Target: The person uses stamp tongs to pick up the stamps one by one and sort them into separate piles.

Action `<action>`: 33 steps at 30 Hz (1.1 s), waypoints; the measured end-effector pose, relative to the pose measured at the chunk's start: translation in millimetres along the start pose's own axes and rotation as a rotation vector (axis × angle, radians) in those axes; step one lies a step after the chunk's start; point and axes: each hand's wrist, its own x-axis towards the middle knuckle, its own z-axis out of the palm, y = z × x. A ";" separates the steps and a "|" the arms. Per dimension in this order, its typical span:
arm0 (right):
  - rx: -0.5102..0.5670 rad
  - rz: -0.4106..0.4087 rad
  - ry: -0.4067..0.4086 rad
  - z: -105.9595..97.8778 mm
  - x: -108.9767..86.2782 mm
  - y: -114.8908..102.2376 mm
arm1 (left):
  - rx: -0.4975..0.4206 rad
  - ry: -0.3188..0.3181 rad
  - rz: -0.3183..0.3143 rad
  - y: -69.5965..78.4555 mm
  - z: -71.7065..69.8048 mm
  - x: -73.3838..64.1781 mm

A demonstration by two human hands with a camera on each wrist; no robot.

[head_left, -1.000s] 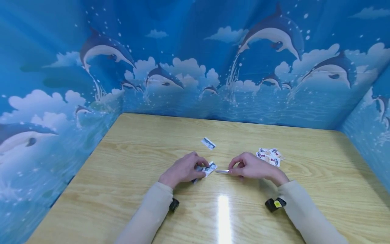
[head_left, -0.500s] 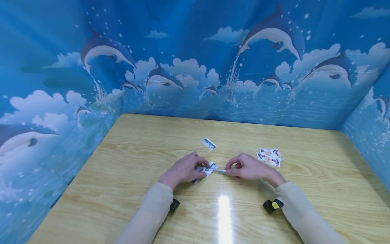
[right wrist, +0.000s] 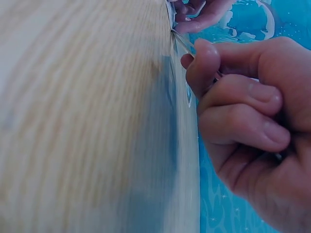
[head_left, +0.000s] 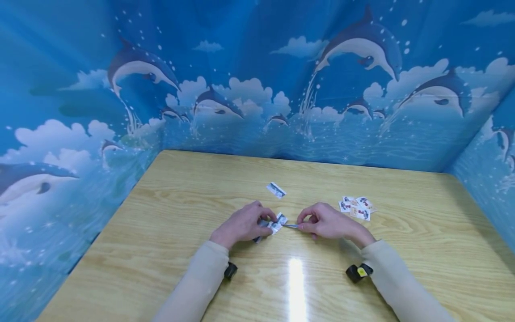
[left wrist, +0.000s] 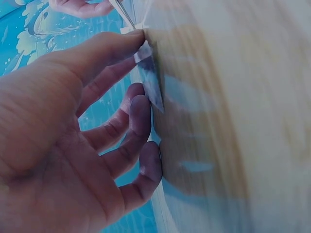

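My left hand [head_left: 244, 222] is low over the middle of the table. Its thumb and forefinger hold a small printed piece of paper [head_left: 280, 219], white with grey-blue print. In the left wrist view, part of the paper [left wrist: 149, 75] sticks out beneath the thumb, bent up off the tabletop. My right hand [head_left: 329, 221] pinches slim silver tweezers [head_left: 291, 226] between thumb and forefinger, other fingers curled. The tweezers' tips reach the paper's right edge; whether they grip it is too small to tell. The right wrist view shows the tweezers [right wrist: 182, 42] slanting toward the left hand.
Another grey-blue printed piece [head_left: 276, 190] lies farther back. Several white pieces with red and dark pictures [head_left: 359, 208] overlap to the right of the right hand. The wood-grain table [head_left: 181, 197] meets a blue dolphin-print curtain [head_left: 249, 125] at its back and left edges.
My right hand has shifted slightly left, bringing the tweezers' tips from beside the paper to its right edge. The left hand stays in place.
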 end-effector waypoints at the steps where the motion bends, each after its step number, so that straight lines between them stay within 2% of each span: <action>1: 0.000 0.000 -0.001 0.0 -0.2 -0.3 | 0.002 -0.001 0.007 -0.4 -0.2 -0.2; 10: -0.002 0.009 0.026 -4.7 -7.8 2.3 | 0.000 -0.024 0.059 -3.9 -2.3 -0.2; 18: 0.018 0.014 0.050 -9.9 -15.9 10.8 | -0.082 -0.023 0.121 -7.9 -9.4 -4.9; 21: 0.019 0.024 0.067 -12.1 -17.8 12.7 | -0.089 -0.032 0.103 -11.2 -13.5 -9.7; 28: 0.003 0.015 0.118 -18.1 -17.8 13.1 | -0.056 -0.061 0.001 -17.7 -20.1 -18.3; 33: -0.004 0.038 0.160 -20.7 -14.0 12.7 | -0.051 -0.072 0.004 -20.8 -18.3 -17.8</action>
